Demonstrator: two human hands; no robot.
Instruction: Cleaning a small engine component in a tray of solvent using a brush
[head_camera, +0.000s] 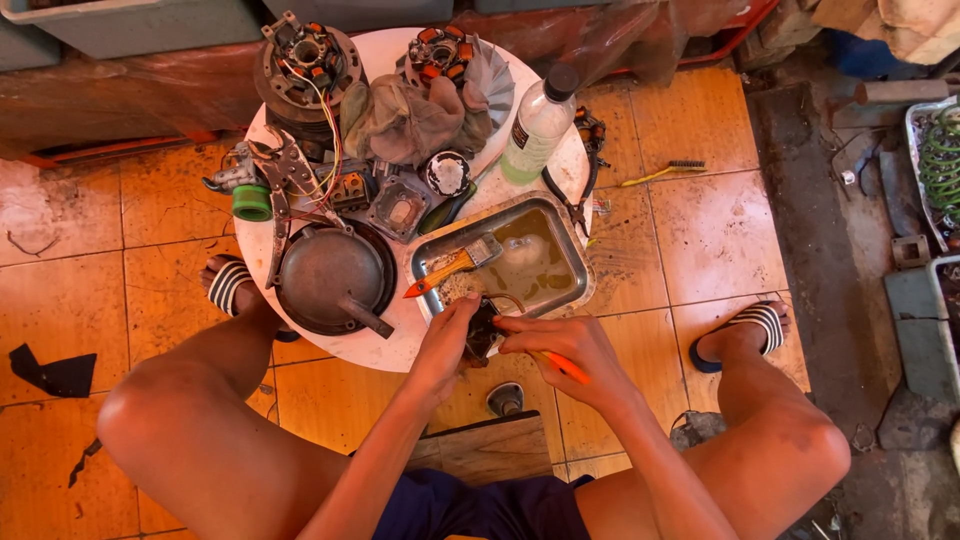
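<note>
Both forearms reach forward from between the knees and meet at the near edge of the round white desk (395, 350). Left hand (447, 340) is curled, grip clamped on a small dark part (481, 333) held just at the near rim of the metal tray (575, 262). Right hand (570, 352) closes fingers on an orange-handled tool (563, 365), tip end pointing at the dark part (tip itself hidden, can't tell its kind). Tray holds murky liquid; a paintbrush (455, 263) with orange handle lies across its left rim, bristles over the liquid. Left of the tray: dark round cover (335, 275) with a stub handle. Behind: pliers (285, 190), green roll (252, 203), stator with copper coils (305, 60), crumpled rag (405, 120), a second coil unit (440, 52), small square housing (400, 212), clear plastic bottle (538, 125) upright. On the tiled floor to the right, a wire brush (665, 172). Feet in striped sandals sit either side of the desk.
</note>
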